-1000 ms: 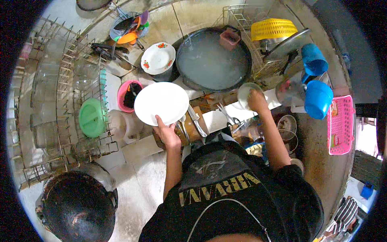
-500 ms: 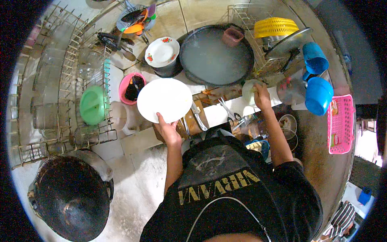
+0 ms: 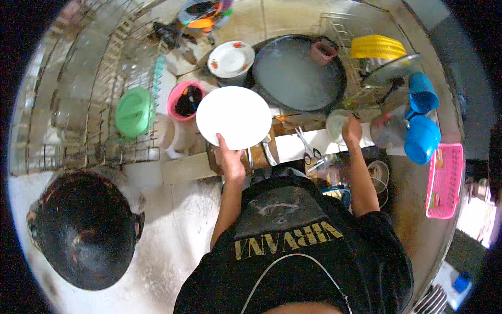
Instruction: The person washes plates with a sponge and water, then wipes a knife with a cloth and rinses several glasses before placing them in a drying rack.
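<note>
The left hand (image 3: 231, 163) is pinching a round white plate (image 3: 234, 118) by its near rim, not yet set down; the right hand (image 3: 352, 132) is curling at a pale round dish (image 3: 336, 126), hold unclear.

Beyond left fingers (image 3: 220, 141): stained beige tiling (image 3: 285, 18), dark joint line. Well left of them: wire rack (image 3: 125, 63). Right of right fingers (image 3: 353, 127): brownish stained wall (image 3: 410, 201), bright glare (image 3: 480, 212) farther out.
</note>
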`<action>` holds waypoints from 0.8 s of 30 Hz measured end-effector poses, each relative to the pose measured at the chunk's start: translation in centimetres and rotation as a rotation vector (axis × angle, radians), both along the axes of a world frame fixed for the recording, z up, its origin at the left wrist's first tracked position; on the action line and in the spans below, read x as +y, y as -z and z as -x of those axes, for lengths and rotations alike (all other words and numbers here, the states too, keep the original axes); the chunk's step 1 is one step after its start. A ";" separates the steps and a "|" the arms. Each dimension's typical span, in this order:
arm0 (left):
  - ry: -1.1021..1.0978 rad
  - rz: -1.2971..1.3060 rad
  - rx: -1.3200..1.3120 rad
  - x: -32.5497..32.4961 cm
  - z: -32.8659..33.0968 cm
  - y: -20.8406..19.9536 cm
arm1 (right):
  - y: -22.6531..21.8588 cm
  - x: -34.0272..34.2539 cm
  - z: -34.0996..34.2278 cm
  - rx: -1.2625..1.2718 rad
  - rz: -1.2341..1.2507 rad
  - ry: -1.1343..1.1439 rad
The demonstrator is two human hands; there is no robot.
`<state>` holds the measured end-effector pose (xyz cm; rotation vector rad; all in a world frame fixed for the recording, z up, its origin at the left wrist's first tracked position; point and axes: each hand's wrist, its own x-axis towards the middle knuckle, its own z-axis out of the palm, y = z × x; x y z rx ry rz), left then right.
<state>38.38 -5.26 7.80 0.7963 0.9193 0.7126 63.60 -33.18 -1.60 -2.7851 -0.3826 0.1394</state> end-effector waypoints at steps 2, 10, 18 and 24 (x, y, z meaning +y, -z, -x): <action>0.093 0.006 -0.015 0.1 -0.2 0.5 | 3.2 -2.5 -0.9 -0.275 0.011 -0.015; 0.097 -0.096 0.069 0.1 -0.5 0.4 | 0.4 0.8 -1.6 -0.094 -0.732 0.512; 0.106 -0.491 0.307 0.6 -5.5 0.9 | -1.8 9.3 1.4 0.107 -1.271 0.303; 0.248 -0.233 0.049 1.0 -8.1 4.3 | -7.6 21.8 10.6 0.233 -1.035 -0.566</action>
